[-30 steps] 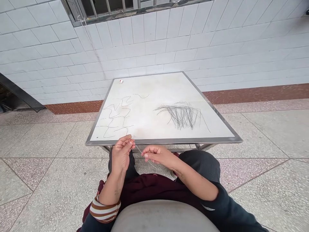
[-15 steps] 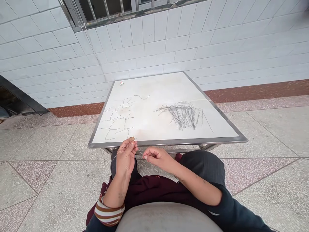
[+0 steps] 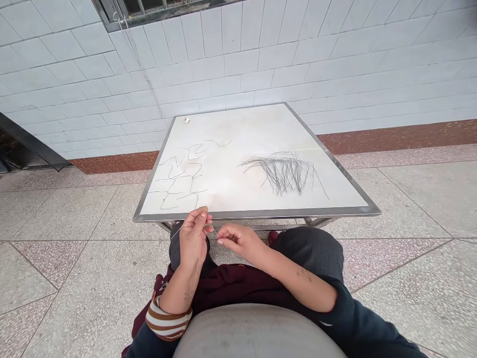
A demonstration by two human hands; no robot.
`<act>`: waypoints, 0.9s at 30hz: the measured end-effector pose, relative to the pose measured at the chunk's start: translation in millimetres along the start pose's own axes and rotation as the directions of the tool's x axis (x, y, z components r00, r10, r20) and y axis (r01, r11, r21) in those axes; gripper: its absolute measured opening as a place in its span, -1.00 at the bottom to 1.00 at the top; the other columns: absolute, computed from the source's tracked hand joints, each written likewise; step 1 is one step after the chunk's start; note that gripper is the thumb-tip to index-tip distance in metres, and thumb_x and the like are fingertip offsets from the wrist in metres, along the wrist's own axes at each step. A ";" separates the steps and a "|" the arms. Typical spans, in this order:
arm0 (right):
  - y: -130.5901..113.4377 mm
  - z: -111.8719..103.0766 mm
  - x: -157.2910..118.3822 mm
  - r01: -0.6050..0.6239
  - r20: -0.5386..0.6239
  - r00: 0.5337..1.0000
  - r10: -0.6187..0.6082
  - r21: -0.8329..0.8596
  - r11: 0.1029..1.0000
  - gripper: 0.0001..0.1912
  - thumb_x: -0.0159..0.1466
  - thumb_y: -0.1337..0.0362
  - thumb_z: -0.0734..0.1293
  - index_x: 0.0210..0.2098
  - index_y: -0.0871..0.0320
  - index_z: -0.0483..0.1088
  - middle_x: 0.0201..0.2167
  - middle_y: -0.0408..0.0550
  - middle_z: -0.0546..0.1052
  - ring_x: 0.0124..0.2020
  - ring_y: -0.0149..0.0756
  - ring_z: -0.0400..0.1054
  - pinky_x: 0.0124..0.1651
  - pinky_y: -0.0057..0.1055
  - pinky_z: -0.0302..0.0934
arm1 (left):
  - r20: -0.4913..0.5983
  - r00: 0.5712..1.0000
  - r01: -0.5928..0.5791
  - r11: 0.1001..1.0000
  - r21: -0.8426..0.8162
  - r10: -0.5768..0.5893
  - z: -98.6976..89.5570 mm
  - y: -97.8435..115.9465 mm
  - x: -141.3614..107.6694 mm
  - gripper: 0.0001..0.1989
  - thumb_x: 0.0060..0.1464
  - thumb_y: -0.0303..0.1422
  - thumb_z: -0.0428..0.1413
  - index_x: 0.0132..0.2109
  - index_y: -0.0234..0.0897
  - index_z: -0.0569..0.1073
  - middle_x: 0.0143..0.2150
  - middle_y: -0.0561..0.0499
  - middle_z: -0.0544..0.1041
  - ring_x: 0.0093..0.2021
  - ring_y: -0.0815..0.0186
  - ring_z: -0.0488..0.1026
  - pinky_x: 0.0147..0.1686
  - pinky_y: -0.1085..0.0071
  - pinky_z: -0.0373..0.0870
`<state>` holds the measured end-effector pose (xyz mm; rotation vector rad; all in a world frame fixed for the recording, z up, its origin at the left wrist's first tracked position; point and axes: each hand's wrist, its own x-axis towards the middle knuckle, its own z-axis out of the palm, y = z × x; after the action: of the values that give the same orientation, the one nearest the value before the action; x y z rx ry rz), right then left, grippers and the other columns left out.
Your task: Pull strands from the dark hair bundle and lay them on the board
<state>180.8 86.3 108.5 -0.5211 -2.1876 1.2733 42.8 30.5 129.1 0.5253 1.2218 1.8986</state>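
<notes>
My left hand (image 3: 194,236) pinches a small tan block (image 3: 203,209) just at the table's front edge, with a thin wire (image 3: 213,228) running from it. Close beside it, my right hand (image 3: 236,237) has thumb and fingers pinched on that wire. On the right half of the white table lies a loose bundle of dark thin wires (image 3: 285,174). Several separate bent wires (image 3: 182,185) are spread over the table's left side.
The white table (image 3: 238,119) has a grey metal rim and stands against a tiled wall (image 3: 238,54). A small white and red object (image 3: 187,121) sits at its far left corner. My knees (image 3: 311,251) are below the front edge.
My right hand has moved slightly left, closer to my left hand along the wire. The view has tilted down a little.
</notes>
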 end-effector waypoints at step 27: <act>-12.8 -17.8 -3.1 0.486 0.313 0.873 -0.373 -0.499 0.718 -0.72 0.37 0.41 0.05 -0.23 0.16 0.38 -0.40 -0.05 0.40 -0.32 -0.31 0.13 -0.30 -0.39 0.06 | 0.129 0.981 -0.192 0.843 0.503 0.146 4.8 -14.7 -16.5 -0.71 0.14 -0.17 0.03 -0.16 -0.22 0.53 -0.57 0.13 0.20 -0.55 0.41 0.13 -0.53 0.49 0.10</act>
<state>193.7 90.2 126.0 -0.0692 -2.6454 0.4157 61.8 23.1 119.4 1.0184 1.6796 1.6533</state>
